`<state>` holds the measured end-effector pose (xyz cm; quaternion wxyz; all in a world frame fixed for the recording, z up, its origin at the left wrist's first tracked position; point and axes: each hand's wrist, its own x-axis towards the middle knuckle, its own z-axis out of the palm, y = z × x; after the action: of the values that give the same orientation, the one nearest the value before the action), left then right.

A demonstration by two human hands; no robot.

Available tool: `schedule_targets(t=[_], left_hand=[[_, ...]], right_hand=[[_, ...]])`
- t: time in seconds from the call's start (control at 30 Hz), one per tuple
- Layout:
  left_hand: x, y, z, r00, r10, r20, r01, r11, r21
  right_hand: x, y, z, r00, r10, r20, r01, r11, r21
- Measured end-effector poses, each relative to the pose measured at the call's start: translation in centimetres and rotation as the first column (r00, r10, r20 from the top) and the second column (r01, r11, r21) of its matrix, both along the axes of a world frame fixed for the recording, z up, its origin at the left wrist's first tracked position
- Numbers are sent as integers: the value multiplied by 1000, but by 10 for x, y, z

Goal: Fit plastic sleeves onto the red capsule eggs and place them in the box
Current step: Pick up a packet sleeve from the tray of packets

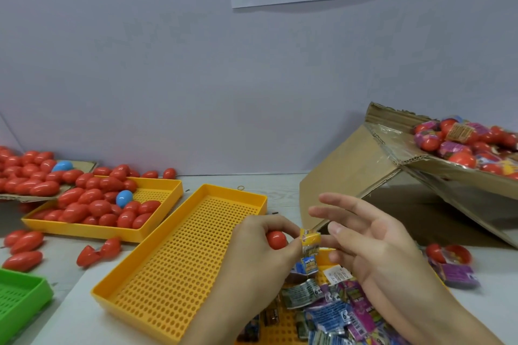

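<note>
My left hand (260, 244) grips a red capsule egg (276, 240) in front of me and pinches a yellow printed plastic sleeve (310, 242) against the egg's right end. My right hand (372, 241) hovers just right of the sleeve, fingers spread and straight, holding nothing. Loose sleeves (333, 302) are piled in a yellow tray under my hands. The tilted cardboard box (350, 171) at the right holds several sleeved red eggs (462, 145).
An empty yellow perforated tray (182, 260) lies left of my hands. Behind it, another yellow tray (165, 190) holds bare red eggs (92, 207) and a blue egg (124, 198). More eggs lie on a cardboard sheet (87, 165). A green tray (16, 297) sits bottom left.
</note>
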<state>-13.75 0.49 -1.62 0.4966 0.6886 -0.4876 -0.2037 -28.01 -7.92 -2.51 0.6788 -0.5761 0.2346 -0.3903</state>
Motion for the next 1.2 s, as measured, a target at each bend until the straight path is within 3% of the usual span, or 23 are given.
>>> schedule_targets(t=[0.13,0.23,0.43,0.67,0.87,1.03,1.2], left_hand=[[2,0,0,994,22,-104,-29,998,-58],[2,0,0,988,29,-151,-46,993,-112],[1,0,2,993,34,-112,-53,984,-172],[1,0,2,989,8,-146,-40,975,-219],[0,0,1,995,8,-95,-28,977,-213],[0,1,3,993,-61,-100,34,968,-248],[-1,4,2,983,-169,-76,154,972,-178]], right_hand=[[0,-3,2,984,47,175,-83,975,207],[-1,-4,4,968,47,248,-116,955,274],[-1,-2,5,977,73,198,-122,961,250],[5,7,6,998,56,38,-60,992,108],[6,8,4,999,20,46,-22,999,35],[6,4,2,985,-27,170,1,988,152],[3,0,0,970,-55,236,-4,971,241]])
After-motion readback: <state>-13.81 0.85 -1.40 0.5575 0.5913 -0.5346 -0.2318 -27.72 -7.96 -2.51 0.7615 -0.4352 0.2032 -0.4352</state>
